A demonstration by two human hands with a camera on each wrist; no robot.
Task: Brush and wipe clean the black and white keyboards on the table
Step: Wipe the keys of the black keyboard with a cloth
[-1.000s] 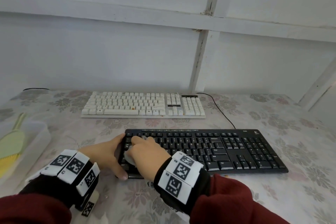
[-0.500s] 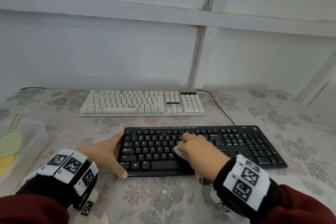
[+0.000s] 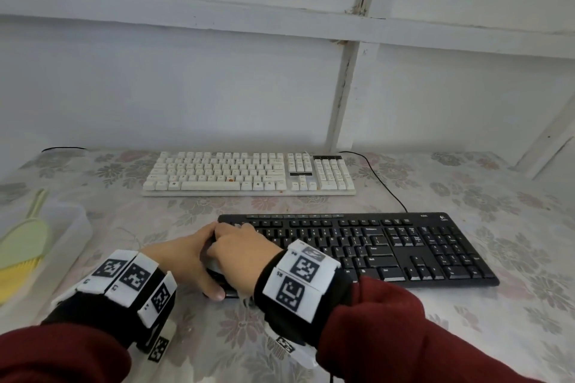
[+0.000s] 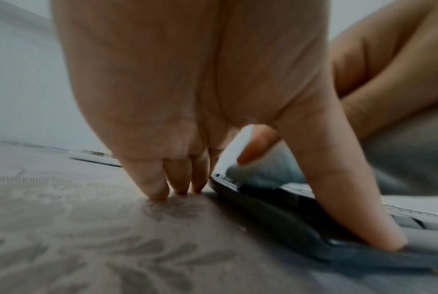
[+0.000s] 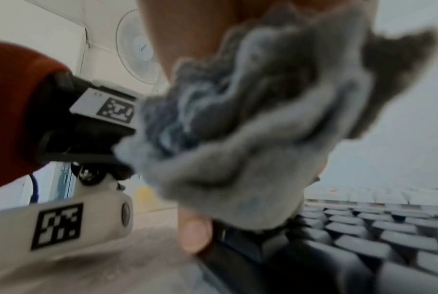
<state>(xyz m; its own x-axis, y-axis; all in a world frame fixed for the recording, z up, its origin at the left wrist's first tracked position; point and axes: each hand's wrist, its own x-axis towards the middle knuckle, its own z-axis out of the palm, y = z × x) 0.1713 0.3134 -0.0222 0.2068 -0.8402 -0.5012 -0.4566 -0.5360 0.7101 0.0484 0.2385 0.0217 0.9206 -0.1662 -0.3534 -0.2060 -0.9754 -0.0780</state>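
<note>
1. The table (image 3: 513, 258), under a flowered cloth, carries everything.
2. The black keyboard (image 3: 404, 252) lies near and to the right of centre, its black cable running to the far edge.
3. The white keyboard (image 3: 249, 172) lies beyond it, well apart, by the wall.
4. A clear plastic tub (image 3: 77, 221) stands at the left edge with a green brush (image 3: 28, 236) with yellow bristles in it.
5. The left hand (image 3: 183, 258) steadies the black keyboard's left end: fingers straight, fingertips (image 4: 157, 191) on the cloth beside the edge, thumb down on the near corner.
6. The right hand (image 3: 245, 249) is curled round a bunched grey cloth (image 5: 250, 123), pressing it on the left-end keys.
</note>
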